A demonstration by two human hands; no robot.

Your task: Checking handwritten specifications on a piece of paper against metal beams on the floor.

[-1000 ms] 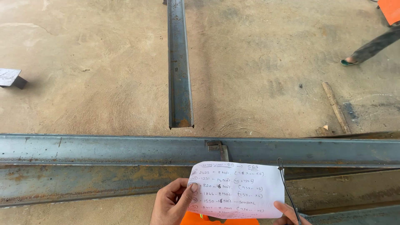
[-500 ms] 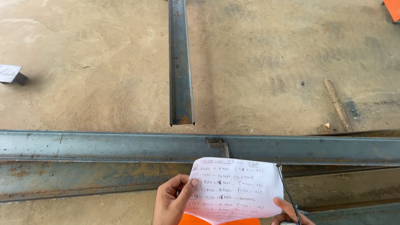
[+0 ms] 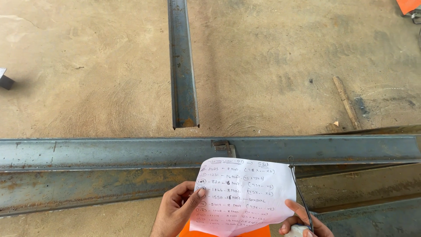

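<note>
Both hands (image 3: 175,213) keep the handwritten paper (image 3: 243,195), now raised slightly higher.

A bare concrete floor (image 3: 272,61), dusty and scuffed with pale swirl marks, lit evenly by soft daylight. A long rusty steel beam (image 3: 109,151) lies across it from side to side. A narrower steel channel (image 3: 182,66) runs away from the beam, its near end just short of it. A short wooden stick (image 3: 346,103) lies to the right, an orange object (image 3: 408,4) in the far corner.
</note>
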